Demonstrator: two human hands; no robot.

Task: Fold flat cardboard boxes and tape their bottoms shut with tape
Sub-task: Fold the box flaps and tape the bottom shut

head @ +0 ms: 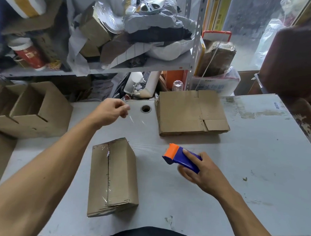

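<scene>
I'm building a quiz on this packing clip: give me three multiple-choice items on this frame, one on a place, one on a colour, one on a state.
1. Where does the stack of flat cardboard lie?
A. on the table beyond the tape dispenser
B. on the metal shelf
C. under the folded box

2. What colours is the tape dispenser?
A. green and white
B. blue and orange
C. all black

3. What is the state of the folded box's seam?
A. flaps standing open
B. stapled
C. covered by clear tape

Answers:
1. A: the stack of flat cardboard rests on the table, farther from the person than the tape dispenser.
2. B: the dispenser has a blue body and an orange head, held by the right hand.
3. C: a shiny clear strip runs along the closed seam of the folded box; the left hand is off it.
</scene>
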